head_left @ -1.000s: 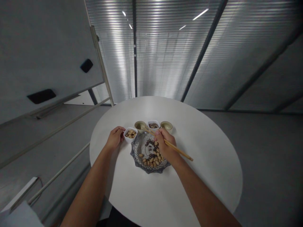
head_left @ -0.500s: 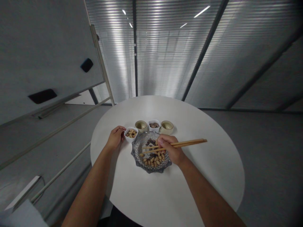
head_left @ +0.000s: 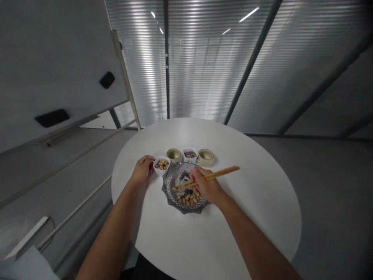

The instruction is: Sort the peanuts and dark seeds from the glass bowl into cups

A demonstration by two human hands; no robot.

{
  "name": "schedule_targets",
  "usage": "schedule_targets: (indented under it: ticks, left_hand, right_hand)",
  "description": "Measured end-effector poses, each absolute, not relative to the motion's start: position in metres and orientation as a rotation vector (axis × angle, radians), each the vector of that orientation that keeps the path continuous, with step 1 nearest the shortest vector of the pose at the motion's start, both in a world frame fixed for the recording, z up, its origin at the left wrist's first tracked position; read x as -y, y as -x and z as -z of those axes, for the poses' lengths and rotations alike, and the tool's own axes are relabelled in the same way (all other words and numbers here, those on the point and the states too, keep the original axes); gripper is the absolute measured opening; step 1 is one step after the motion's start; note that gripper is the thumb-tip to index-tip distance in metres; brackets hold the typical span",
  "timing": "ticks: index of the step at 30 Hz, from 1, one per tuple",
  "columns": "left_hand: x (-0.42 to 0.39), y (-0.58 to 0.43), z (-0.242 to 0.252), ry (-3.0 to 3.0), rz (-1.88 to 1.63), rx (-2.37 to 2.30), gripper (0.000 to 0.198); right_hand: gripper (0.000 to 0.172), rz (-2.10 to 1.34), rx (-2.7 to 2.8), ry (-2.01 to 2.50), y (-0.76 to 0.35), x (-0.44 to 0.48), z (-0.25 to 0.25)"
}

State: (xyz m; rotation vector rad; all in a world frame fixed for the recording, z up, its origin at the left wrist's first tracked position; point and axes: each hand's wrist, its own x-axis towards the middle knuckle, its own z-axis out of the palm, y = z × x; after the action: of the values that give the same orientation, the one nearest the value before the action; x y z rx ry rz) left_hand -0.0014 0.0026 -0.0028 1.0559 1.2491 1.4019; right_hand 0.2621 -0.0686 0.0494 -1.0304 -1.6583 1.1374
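Observation:
My right hand [head_left: 208,186] is closed around a pair of wooden chopsticks [head_left: 223,172], their tips low over the left part of a scalloped glass bowl [head_left: 167,190]. Tan nuts that look like peanuts [head_left: 189,199] lie in its near side, and dark beans [head_left: 184,175] lie farther back. At the chopstick tips is a small tan piece; whether it is pinched I cannot tell. My left hand [head_left: 143,170] rests on the table with its fingers against the left side of a small white bowl [head_left: 157,171] of peanuts, its fingertips partly hidden.
Behind the glass bowl stand a green-brown cup [head_left: 173,159], a white bowl [head_left: 190,159] of dark striped seeds and a second green-brown cup [head_left: 205,161]. All are on a round white table [head_left: 233,233]. A whiteboard on a frame [head_left: 72,46] stands at the left.
My right hand has moved slightly left and turned, with the chopsticks. Their tips have come closer together, lower in the glass bowl. My left hand has stayed at the white bowl.

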Motion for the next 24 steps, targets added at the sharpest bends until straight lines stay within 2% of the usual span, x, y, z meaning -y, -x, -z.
schedule_targets:
  ticks: [5,14,24]
  left_hand:
    - [-0.003,0.002,0.003,-1.066,-1.407,-1.257,0.016]
    - [-0.002,0.001,0.002,-1.063,-1.425,-1.247,0.017]
    - [-0.004,0.003,0.006,-1.064,-1.402,-1.265,0.017]
  right_hand:
    - [0.058,-1.036,1.606,1.039,-0.262,0.069,-0.047]
    - [0.054,-0.655,1.394,1.067,-0.257,0.051,-0.049]
    - [0.037,-0.675,1.591,1.098,-0.256,0.052,-0.053]
